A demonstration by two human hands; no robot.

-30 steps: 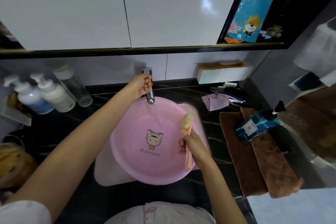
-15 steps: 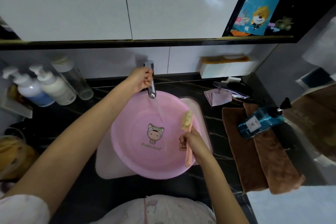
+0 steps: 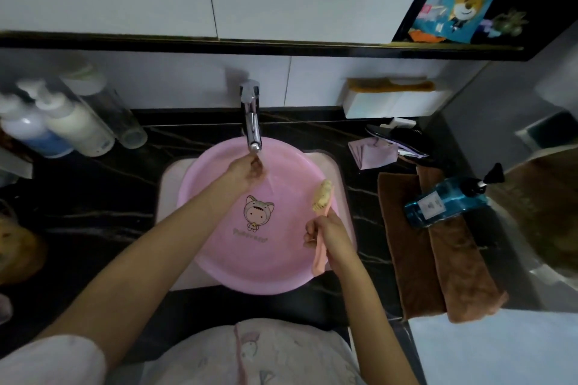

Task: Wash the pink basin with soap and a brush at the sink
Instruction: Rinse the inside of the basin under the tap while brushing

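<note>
right grip [image 3: 329,236] tight around brush [image 3: 322,197]

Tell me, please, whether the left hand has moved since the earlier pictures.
Yes: the left hand has come off the tap and moved toward the person, now below its spout, over the pink basin.

Grip: right hand [image 3: 331,237] on brush [image 3: 322,194] handle, above right rim of basin [image 3: 219,259]; brush head ahead of grip, over basin. Left of grip: basin, seated in sink [image 3: 170,184]. Ahead-left of grip: left hand [image 3: 247,170] over basin, just under faucet [image 3: 251,122] spout. Right of grip: towel [image 3: 416,244] on counter [image 3: 93,197], bottle [image 3: 444,200] lying on it. Far left of grip: pump bottles [image 3: 75,125] against wall
</note>
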